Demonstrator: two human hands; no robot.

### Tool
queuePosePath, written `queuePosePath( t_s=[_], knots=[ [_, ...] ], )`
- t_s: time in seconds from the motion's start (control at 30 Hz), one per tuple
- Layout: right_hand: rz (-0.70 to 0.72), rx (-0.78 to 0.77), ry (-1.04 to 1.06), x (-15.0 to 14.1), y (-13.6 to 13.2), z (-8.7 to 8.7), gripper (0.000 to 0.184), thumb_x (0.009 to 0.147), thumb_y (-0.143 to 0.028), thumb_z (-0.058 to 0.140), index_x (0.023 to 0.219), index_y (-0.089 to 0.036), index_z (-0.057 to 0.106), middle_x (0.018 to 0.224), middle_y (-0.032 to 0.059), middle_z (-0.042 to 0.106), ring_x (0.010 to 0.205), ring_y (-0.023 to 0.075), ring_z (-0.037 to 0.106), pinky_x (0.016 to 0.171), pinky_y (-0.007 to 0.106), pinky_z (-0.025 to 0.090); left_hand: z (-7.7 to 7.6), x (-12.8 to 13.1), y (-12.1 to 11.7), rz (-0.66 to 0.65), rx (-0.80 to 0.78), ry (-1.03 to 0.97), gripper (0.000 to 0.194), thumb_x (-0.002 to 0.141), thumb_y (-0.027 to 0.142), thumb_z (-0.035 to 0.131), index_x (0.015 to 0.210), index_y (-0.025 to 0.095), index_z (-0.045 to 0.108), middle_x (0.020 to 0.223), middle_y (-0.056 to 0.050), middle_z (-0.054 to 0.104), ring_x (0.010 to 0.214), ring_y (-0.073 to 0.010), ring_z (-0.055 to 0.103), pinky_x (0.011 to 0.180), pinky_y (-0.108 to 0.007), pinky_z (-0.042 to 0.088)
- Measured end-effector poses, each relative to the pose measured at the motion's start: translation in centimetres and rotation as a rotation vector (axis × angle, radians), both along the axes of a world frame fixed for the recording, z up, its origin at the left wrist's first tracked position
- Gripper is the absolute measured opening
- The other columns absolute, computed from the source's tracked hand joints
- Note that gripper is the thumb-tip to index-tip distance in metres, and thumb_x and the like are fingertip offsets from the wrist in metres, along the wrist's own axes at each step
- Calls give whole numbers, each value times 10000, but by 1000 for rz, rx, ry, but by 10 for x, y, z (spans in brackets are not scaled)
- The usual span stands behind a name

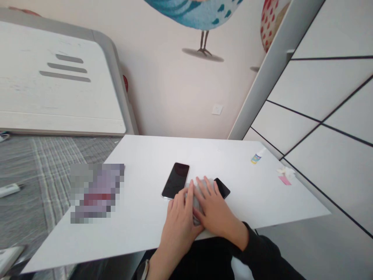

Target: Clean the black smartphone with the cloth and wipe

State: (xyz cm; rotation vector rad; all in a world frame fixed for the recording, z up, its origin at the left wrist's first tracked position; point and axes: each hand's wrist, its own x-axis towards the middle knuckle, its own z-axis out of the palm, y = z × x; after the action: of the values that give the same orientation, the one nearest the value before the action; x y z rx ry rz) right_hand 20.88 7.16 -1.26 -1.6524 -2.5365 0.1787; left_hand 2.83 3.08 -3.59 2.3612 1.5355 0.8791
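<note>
On the white surface, a black smartphone lies just beside the left hand, which is open and palm-down on a gray cloth. The right hand is open too, fingers spread over the cloth, angled inward, its fingertips touching the left's — a smaller black phone just beyond.

Grey cloth beside a black smartphone on a white tabletop. Wall mural shows a blue bird with darker blue spots; bedding is grey plaid. Pixelated patch appears mauve-grey, perhaps with red.
</note>
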Motion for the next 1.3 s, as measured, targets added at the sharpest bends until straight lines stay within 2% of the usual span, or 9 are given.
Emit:
queuePosePath(
  t_s=[0.2,0.33,0.5,0.63,0.83,1.0,1.1,1.2,1.3],
  knots=[
    [-39,5,5,-2,-3,-4,723,1094,-539,405,1690,-160,249,1750,203,174,1619,449,143,1228,778,168,1,1,1,-3,-42,-28,1260,775,275,878,1678,254,-1,1490,-188,508,1337,-400,530,1067,-548,473],
    [97,-27,7,2,1,-5,748,1043,-621,518,1682,-312,281,1752,49,253,1626,328,208,1299,605,226,4,0,-1,-25,-60,-39,1226,788,214,863,1674,261,17,1536,-195,485,1378,-380,515,1101,-527,462],
    [-11,16,-1,1,4,-5,657,1123,-502,318,1673,-144,301,1740,197,222,1610,454,180,1219,780,199,3,0,0,-13,-97,-76,1399,661,308,994,1668,273,24,1535,-201,476,1390,-408,506,1109,-563,466],
    [116,-10,8,-5,-2,-6,596,1118,-479,379,1678,-294,295,1754,54,248,1635,316,177,1295,635,203,3,0,1,-45,-102,-101,1378,685,234,974,1663,297,6,1570,-192,455,1434,-387,478,1146,-557,446],
    [-60,14,-5,7,8,-5,873,1051,-685,421,1681,-106,248,1741,221,184,1615,453,161,1232,770,174,5,-5,0,-62,-156,-121,1459,657,232,1002,1673,341,-39,1593,-190,437,1450,-407,469,1148,-582,450],
    [96,-43,-10,-6,-7,-3,851,1021,-681,514,1700,-272,204,1773,48,147,1647,320,99,1306,646,169,5,-8,-1,-113,-143,-122,1407,708,137,944,1667,363,-61,1651,-181,384,1495,-394,427,1182,-583,426],
    [67,-55,-27,-1,1,1,878,1031,-694,477,1689,-162,240,1755,147,193,1633,371,153,1282,684,209,6,-7,-1,-107,-156,-124,1414,706,174,958,1667,368,-62,1633,-176,409,1476,-397,445,1170,-600,438],
    [10,-18,-35,-4,6,3,829,1080,-597,428,1669,-43,241,1735,263,150,1619,458,112,1244,760,195,5,-6,0,-116,-156,-131,1410,706,143,939,1673,352,-66,1640,-187,403,1481,-406,437,1169,-616,441],
    [124,-16,-36,-24,-8,5,677,1096,-420,451,1678,-126,267,1756,171,168,1636,390,84,1292,685,182,2,-7,0,-145,-120,-141,1321,726,4,793,1679,336,-60,1703,-190,314,1537,-394,372,1202,-612,416]
  ],
)
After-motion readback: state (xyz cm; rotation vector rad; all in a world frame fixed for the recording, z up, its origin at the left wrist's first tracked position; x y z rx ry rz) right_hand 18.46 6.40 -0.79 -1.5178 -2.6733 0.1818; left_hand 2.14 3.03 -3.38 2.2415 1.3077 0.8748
